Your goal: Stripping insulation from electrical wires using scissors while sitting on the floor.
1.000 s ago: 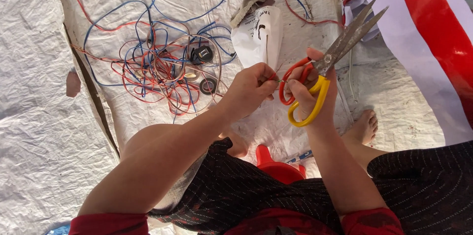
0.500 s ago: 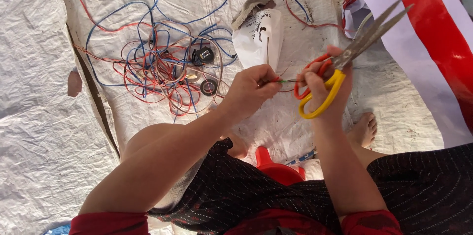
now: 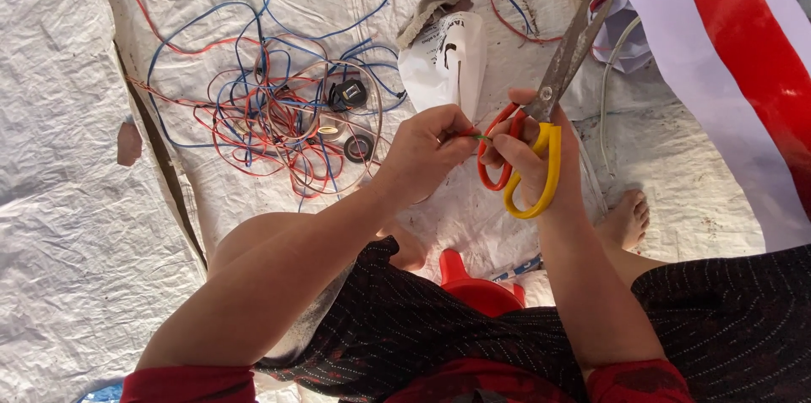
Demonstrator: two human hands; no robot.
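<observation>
My right hand (image 3: 541, 158) grips a pair of scissors (image 3: 557, 73) with one red and one yellow handle loop, blades pointing up and to the right, nearly together. The same hand's fingertips pinch the end of a thin wire (image 3: 477, 136). My left hand (image 3: 427, 149) pinches that wire's other side, so both hands meet over it just left of the scissor handles. The wire piece is short and mostly hidden by my fingers.
A tangle of red and blue wires (image 3: 270, 107) lies on the white woven sheet (image 3: 76, 226) at upper left, with small black parts (image 3: 348, 95) and tape rolls (image 3: 359, 147) in it. A white plastic bag (image 3: 448, 61), a red plastic object (image 3: 477, 289), my bare foot (image 3: 625, 219) and red-white cloth (image 3: 735, 57) lie around.
The scissors have swung more upright, and my right hand has come closer to the left. Both hands' fingertips now meet on the thin wire.
</observation>
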